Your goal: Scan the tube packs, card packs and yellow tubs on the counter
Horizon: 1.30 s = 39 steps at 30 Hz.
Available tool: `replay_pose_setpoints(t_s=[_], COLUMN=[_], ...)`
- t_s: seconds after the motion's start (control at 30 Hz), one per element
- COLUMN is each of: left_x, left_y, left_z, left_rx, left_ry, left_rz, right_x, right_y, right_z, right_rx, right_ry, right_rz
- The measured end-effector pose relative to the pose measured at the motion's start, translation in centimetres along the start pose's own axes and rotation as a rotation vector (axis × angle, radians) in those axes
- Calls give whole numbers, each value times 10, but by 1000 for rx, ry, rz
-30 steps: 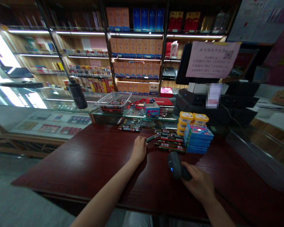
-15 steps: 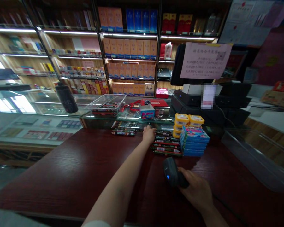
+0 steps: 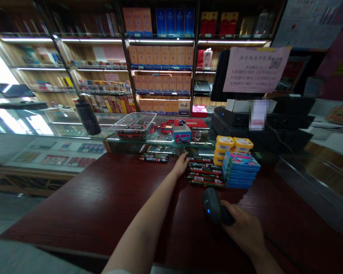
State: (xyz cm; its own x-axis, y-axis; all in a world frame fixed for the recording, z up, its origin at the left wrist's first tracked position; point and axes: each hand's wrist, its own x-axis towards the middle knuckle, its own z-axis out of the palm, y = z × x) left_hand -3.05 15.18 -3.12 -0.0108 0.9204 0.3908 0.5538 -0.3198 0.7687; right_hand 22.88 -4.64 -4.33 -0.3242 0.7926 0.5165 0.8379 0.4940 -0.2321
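Observation:
My left hand rests at the left ends of a row of slim, pen-like packs with dark wrappers, its fingers stretched forward against the farther ones. Nothing shows in its grasp, though the fingertips are partly hidden. A black handheld barcode scanner with a blue light is gripped in my right hand, just above the table on the near side of the packs. Right of the row stand a stack of blue boxes and several yellow-lidded tubs. More slim packs lie to the left.
A clear plastic bin, a small blue box and a dark bottle stand on the glass counter behind the red-brown table. A monitor with a pink notice stands back right. A transparent container sits at the right.
The view has turned slightly left, so everything appears further right. My left hand's fingers look straighter along the pack ends. My right hand keeps the scanner in about the same place.

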Motion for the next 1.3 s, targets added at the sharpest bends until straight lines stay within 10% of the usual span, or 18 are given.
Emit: replay_pose_setpoints(t_s=[0.2,0.4,0.8,1.3], left_x=[-20,-40,-69,-126], left_y=[-11,-38,-30,37], left_z=[-58,-122,-170,-87], left_rx=[447,825,1107,622], left_ry=[97,177,1,125], left_rz=[40,-266,-172,-125], right_x=[-2,-3,-1,2], right_y=[0,1,0,-8], right_z=[-1,0,-2,-10], right_rx=[-3,5,-34,9], right_ry=[-6,4,5,-51], right_rz=[15,4,-15,61])
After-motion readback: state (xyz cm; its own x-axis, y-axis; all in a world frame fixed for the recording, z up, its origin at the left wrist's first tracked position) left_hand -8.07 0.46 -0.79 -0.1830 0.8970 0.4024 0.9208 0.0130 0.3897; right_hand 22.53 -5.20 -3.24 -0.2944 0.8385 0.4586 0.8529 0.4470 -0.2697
